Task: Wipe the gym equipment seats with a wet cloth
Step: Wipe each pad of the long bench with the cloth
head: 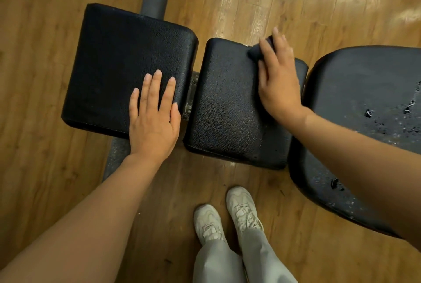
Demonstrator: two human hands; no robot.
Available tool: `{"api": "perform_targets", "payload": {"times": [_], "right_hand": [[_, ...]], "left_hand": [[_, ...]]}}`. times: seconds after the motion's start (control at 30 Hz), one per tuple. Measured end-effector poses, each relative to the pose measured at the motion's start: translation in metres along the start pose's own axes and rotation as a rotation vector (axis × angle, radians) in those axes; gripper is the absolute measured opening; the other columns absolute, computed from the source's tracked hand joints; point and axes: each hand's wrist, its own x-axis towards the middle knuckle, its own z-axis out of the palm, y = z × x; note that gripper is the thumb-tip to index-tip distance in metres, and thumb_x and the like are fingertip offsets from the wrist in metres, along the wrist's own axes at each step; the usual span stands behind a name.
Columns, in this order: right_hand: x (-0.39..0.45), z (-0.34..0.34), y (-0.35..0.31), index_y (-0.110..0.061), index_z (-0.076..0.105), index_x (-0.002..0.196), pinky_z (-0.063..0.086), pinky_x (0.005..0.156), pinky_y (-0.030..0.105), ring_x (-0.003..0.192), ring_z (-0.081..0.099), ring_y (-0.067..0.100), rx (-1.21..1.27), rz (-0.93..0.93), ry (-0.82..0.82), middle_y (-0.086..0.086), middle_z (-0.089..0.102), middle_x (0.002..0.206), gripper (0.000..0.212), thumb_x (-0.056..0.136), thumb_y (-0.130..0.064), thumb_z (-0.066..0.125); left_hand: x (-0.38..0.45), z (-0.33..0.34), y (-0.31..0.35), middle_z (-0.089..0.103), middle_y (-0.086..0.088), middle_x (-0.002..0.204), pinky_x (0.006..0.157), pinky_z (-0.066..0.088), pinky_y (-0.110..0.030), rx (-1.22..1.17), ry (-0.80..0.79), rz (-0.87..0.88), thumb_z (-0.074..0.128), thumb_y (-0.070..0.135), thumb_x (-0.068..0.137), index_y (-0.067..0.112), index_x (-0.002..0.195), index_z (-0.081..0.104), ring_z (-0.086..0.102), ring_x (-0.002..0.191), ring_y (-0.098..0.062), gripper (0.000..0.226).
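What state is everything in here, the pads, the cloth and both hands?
Left pad: intact, left hand resting on it.
Middle pad: intact, being wiped.
Right pad: worn, cover flaking.
Cloth: bunched under the right hand.
Left hand: flat, fingers straight.
Right hand: pressing the cloth.

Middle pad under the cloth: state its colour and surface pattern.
Black, with a fine pebbled grain; the middle pad shows best in the head view.

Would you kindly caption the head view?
Right hand wipes middle pad with dark cloth; left hand rests flat on neighbouring pad.
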Motion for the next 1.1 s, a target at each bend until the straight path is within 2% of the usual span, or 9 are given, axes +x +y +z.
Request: {"api": "perform_targets", "payload": {"times": [0.2, 0.33, 0.43, 0.5, 0.6, 0.7, 0.77, 0.9, 1.1], "right_hand": [[-0.103, -0.005, -0.015, -0.007, 0.047, 0.147, 0.022, 0.121, 0.05, 0.148, 0.025, 0.038, 0.001, -0.347, -0.203, 0.018, 0.032, 0.159, 0.044, 0.104, -0.015, 0.044], [-0.129, -0.018, -0.005, -0.012, 0.044, 0.15, 0.022, 0.122, 0.047, 0.15, 0.025, 0.034, -0.068, -0.579, -0.361, 0.014, 0.031, 0.16, 0.049, 0.102, -0.01, 0.051], [-0.106, -0.027, 0.01, -0.01, 0.046, 0.148, 0.019, 0.124, 0.042, 0.148, 0.028, 0.032, -0.069, -0.708, -0.419, 0.015, 0.033, 0.158, 0.044, 0.104, -0.014, 0.042], [-0.079, -0.029, 0.023, -0.007, 0.049, 0.145, 0.018, 0.124, 0.042, 0.147, 0.03, 0.035, -0.07, -0.61, -0.352, 0.018, 0.035, 0.157, 0.042, 0.105, -0.016, 0.04], [-0.033, -0.027, 0.037, -0.002, 0.048, 0.144, 0.019, 0.122, 0.048, 0.145, 0.03, 0.043, -0.052, -0.296, -0.17, 0.024, 0.034, 0.155, 0.043, 0.104, -0.015, 0.038], [-0.011, -0.022, 0.034, -0.002, 0.046, 0.145, 0.016, 0.123, 0.048, 0.147, 0.026, 0.039, -0.021, -0.043, -0.023, 0.023, 0.031, 0.157, 0.044, 0.103, -0.013, 0.037], [-0.015, -0.018, 0.026, -0.003, 0.045, 0.146, 0.014, 0.123, 0.046, 0.147, 0.025, 0.037, -0.002, 0.03, 0.036, 0.023, 0.03, 0.158, 0.045, 0.103, -0.011, 0.039], [-0.056, -0.017, 0.015, -0.003, 0.044, 0.148, 0.016, 0.123, 0.051, 0.148, 0.024, 0.038, 0.018, -0.022, 0.017, 0.021, 0.029, 0.159, 0.046, 0.103, -0.014, 0.041], [-0.144, -0.028, 0.012, -0.008, 0.049, 0.146, 0.023, 0.121, 0.049, 0.147, 0.029, 0.037, -0.015, -0.379, -0.215, 0.017, 0.034, 0.157, 0.042, 0.105, -0.018, 0.045]], "left_hand": [[-0.001, -0.004, 0.001, 0.018, -0.013, 0.164, 0.123, 0.012, -0.049, 0.009, -0.024, -0.001, 0.022, 0.032, 0.104, 0.014, 0.156, 0.025, 0.013, 0.152, -0.028, 0.055], [0.0, -0.007, 0.002, 0.016, -0.012, 0.164, 0.123, 0.009, -0.048, 0.005, -0.045, -0.003, 0.021, 0.034, 0.104, 0.014, 0.157, 0.023, 0.011, 0.152, -0.028, 0.056], [-0.001, -0.01, 0.006, 0.016, -0.013, 0.164, 0.123, 0.009, -0.048, 0.007, -0.064, -0.02, 0.021, 0.036, 0.104, 0.013, 0.156, 0.023, 0.01, 0.152, -0.029, 0.057], [-0.002, -0.01, 0.013, 0.014, -0.015, 0.164, 0.123, 0.007, -0.049, 0.009, -0.076, -0.052, 0.021, 0.039, 0.103, 0.01, 0.156, 0.022, 0.008, 0.153, -0.03, 0.06], [-0.004, -0.009, 0.03, 0.007, -0.018, 0.165, 0.124, 0.003, -0.051, 0.006, -0.099, -0.125, 0.02, 0.046, 0.102, 0.006, 0.157, 0.016, 0.003, 0.153, -0.032, 0.068], [-0.01, -0.006, 0.047, 0.002, -0.02, 0.164, 0.123, -0.001, -0.049, -0.006, -0.119, -0.162, 0.022, 0.051, 0.101, 0.003, 0.157, 0.011, -0.001, 0.153, -0.032, 0.075], [-0.013, -0.004, 0.057, 0.002, -0.021, 0.164, 0.123, -0.002, -0.047, -0.017, -0.111, -0.172, 0.024, 0.048, 0.101, 0.0, 0.156, 0.009, -0.002, 0.153, -0.032, 0.075], [-0.019, 0.001, 0.07, 0.003, -0.023, 0.163, 0.123, 0.0, -0.046, 0.008, -0.096, -0.144, 0.022, 0.041, 0.103, 0.0, 0.156, 0.015, 0.001, 0.152, -0.035, 0.067], [-0.022, 0.002, 0.064, 0.005, -0.023, 0.164, 0.122, 0.001, -0.049, 0.045, -0.11, -0.073, 0.022, 0.041, 0.103, 0.006, 0.157, 0.017, 0.003, 0.152, -0.037, 0.065]]}}
